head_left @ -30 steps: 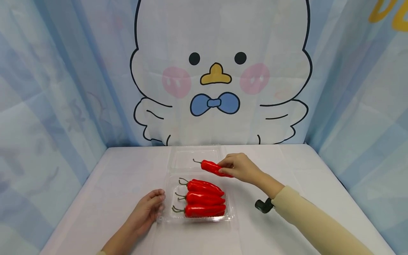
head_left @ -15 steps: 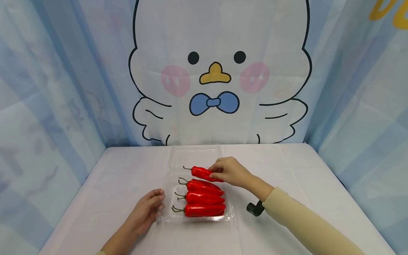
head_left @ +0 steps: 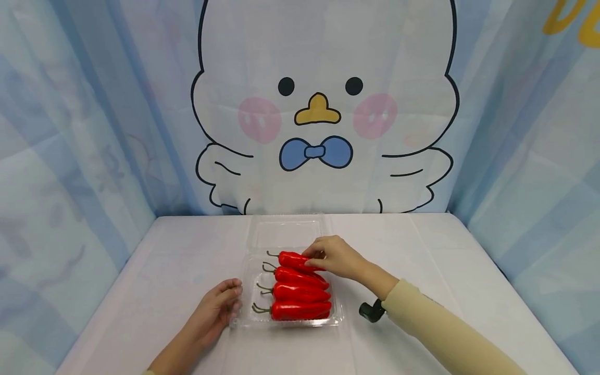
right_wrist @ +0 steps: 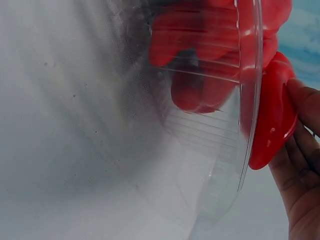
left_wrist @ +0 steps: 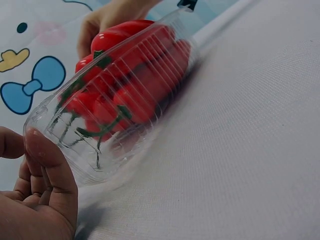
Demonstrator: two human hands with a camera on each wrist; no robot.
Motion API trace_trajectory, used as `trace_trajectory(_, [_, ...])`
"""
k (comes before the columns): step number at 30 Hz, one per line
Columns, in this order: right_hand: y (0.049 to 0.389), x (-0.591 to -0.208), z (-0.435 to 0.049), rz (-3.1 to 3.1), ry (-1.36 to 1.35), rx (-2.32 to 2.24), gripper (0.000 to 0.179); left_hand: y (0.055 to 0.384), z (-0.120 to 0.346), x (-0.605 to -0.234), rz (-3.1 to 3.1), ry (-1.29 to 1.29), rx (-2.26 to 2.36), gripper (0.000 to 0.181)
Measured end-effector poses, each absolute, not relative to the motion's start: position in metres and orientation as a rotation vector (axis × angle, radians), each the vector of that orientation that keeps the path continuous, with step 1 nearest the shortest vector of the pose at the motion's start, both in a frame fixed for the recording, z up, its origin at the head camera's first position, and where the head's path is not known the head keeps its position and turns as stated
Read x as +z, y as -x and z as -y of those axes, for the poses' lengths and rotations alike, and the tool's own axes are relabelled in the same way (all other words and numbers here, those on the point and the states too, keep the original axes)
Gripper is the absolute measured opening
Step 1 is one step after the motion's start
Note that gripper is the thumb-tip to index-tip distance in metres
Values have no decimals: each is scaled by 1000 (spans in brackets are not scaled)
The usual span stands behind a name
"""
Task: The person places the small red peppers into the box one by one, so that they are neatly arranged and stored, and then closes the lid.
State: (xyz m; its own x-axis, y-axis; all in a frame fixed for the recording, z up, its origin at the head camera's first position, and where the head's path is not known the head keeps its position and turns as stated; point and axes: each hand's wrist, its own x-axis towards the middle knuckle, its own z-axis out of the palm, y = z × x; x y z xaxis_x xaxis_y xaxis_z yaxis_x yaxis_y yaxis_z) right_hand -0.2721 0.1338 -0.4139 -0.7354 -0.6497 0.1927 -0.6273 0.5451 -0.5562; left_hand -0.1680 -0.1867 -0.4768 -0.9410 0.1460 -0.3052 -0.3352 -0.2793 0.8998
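Observation:
A clear plastic container point(head_left: 338, 316) holds several red peppers point(head_left: 300, 310) with green stems, lying side by side. My right hand point(head_left: 339, 259) pinches one more red pepper point(head_left: 291, 259) by its tip end, at the container's far side. In the right wrist view this pepper point(right_wrist: 274, 117) sits at rim height, between thumb and fingers. My left hand point(head_left: 216, 307) is at the container's left side; in the left wrist view its thumb and a finger point(left_wrist: 45, 147) pinch the rim corner. The container's floor is mostly hidden under the peppers.
The container's clear lid point(head_left: 286, 233) lies folded back behind it on the white table point(head_left: 412, 250). A black device point(head_left: 372, 311) hangs at the right wrist. Blue printed curtains point(head_left: 70, 156) enclose the table's back and sides.
My right hand has moved left and down toward the container with the red pepper, bringing it alongside the others. My left hand has stayed at the rim.

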Motion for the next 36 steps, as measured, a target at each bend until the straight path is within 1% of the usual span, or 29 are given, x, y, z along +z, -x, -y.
trace_trajectory(9, [270,-422,-132,-2737,1098,-918,20,168,186,-476,-1657,235,2287,10])
trace_trajectory(18, [270,-424,-136,-2775,1107,-923,28,168,186,-475,-1658,247,2289,11])
trace_trajectory(29, [271,-424,-140,-2769,1071,-981,26,167,187,-475,-1658,242,2291,10])
trace_trajectory(36, [270,-425,-145,-2816,992,-1089,30,171,191,-468,-1709,257,2175,16])
